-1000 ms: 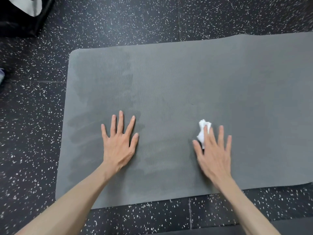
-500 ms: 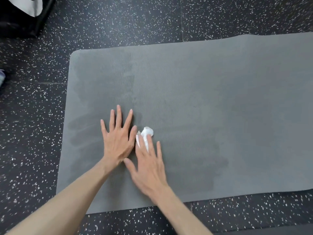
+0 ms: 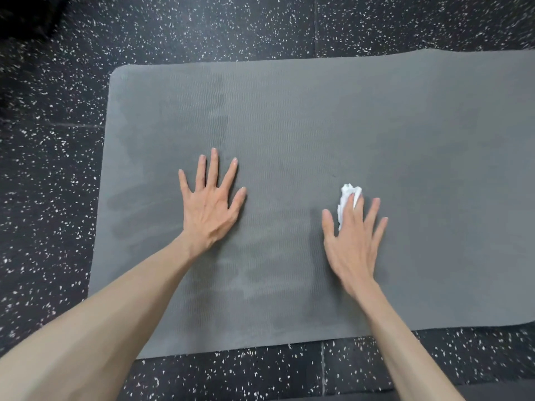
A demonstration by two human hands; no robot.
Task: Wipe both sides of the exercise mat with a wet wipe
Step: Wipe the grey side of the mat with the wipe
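Your left hand (image 3: 210, 208) lies flat, fingers spread, on the ribbed grey mat (image 3: 376, 125) — your right hand (image 3: 351, 241) presses a crumpled white wipe (image 3: 346, 199) under straight fingers; speckled black rubber floor (image 3: 52, 175) surrounds it.

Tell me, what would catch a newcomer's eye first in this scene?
Two bare hands pressed flat on a grey exercise mat that fills the middle of the view. The left hand lies spread on the mat, while the right hand presses a crumpled white wet wipe under its fingers. Around the mat lies a black speckled floor.
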